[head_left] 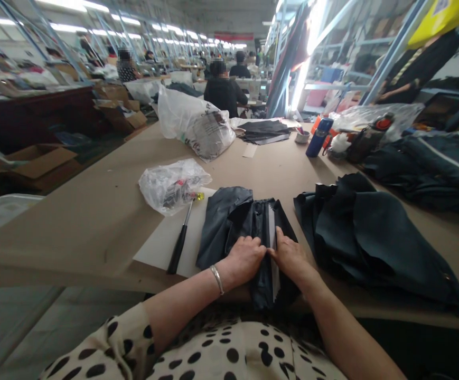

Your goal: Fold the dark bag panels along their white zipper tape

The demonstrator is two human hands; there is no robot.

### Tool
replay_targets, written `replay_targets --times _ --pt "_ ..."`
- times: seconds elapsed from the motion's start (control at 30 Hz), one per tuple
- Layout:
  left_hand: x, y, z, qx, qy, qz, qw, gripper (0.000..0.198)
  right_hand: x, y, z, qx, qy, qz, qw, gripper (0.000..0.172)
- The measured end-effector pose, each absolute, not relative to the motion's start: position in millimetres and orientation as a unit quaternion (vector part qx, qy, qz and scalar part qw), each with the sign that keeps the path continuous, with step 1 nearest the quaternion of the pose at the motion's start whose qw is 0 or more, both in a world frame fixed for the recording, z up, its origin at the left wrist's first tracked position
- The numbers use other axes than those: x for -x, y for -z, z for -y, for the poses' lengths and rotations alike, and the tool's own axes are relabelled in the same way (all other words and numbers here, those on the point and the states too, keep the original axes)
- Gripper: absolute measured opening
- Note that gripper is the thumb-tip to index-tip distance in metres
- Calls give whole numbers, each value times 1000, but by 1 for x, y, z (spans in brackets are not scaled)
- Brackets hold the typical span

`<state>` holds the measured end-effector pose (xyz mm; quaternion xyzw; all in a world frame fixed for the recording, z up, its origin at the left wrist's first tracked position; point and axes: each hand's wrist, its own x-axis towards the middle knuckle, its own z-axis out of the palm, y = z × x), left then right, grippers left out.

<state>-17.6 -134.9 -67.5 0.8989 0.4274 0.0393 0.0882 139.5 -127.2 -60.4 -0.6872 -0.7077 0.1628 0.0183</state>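
Head view, seated at the desk (94,211). My left hand (247,258) and my right hand (290,256) lie side by side, thumbs almost touching, on a folded piece of dark cloth (229,221) at the near edge of the desk. The fingers of both are bent down onto the cloth, pressing it. I cannot tell whether they pinch a fold or only rest on it. A narrow white strip (271,227) runs lengthwise along the cloth, just beside my right fingertips. The cloth's left part overlaps a pale sheet (161,245), on which a black-handled tool (179,247) lies, its head touching a crumpled clear plastic bag (174,184). To the right, apart from the cloth, sits a heap of dark fabric (372,232). Farther back stand a large plastic bag (197,126) and a blue bottle (318,137). A bracelet (216,278) circles my left wrist.
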Motion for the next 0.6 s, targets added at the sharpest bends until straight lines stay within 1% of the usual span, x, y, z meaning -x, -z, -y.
replay_targets --times 0.07,0.1,0.13,0.17,0.23,0.27,0.3,0.4,0.47,0.53,0.6 --pt "17 68 133 -895 -31 -435 88 17 -142 66 123 686 -186 702 46 70" --pt "18 67 131 -895 -30 -435 89 16 -144 69 121 683 -199 700 63 68" --pt "18 66 129 -895 -31 -435 94 16 -147 71 120 677 -214 700 79 62" --pt "20 64 127 -893 -38 -436 102 16 -149 72 118 665 -228 705 92 53" --pt "23 56 122 -885 -75 -444 117 17 -155 69 116 636 -241 725 107 29" --pt "25 48 119 -880 -106 -448 114 18 -157 64 115 624 -236 737 108 21" --pt "27 39 116 -876 -142 -450 97 20 -159 57 113 613 -222 751 104 17" --pt "32 3 108 -879 -220 -422 -11 31 -160 18 105 576 -157 799 78 16" --pt "35 -22 103 -889 -213 -399 -64 34 -156 -19 97 537 -116 834 61 18" --pt "38 -43 96 -904 -167 -391 -41 29 -147 -58 89 477 -54 876 37 20" --pt "43 -58 88 -908 -124 -398 33 25 -138 -91 84 408 32 913 11 17"
